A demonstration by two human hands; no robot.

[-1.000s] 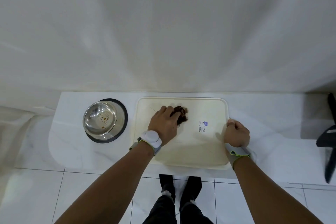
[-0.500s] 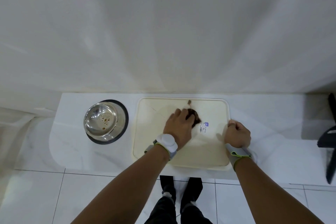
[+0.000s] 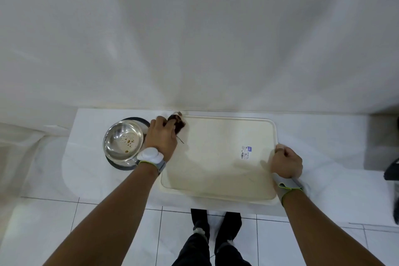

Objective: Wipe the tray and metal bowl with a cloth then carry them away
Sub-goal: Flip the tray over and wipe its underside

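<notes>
Head view: left hand (image 3: 163,136) curled round brown cloth (image 3: 178,123), pressing it on far-left corner of tray (image 3: 216,157). Right hand (image 3: 285,162) clenched on tray's right rim, steadying. Tray flat on bench (image 3: 86,127), long axis L-R across body, between both hands. Metal bowl (image 3: 123,140) just beside tray's left edge, next to left wrist, brown specks inside, prob. not yet wiped. Judged nxt: short hop left w/ cloth into bowl; left hand far nearer, right hand well apart across whole tray.

A plain white wall (image 3: 194,39) rises behind a white marble ledge (image 3: 334,168) above a white-tiled floor (image 3: 54,222).
</notes>
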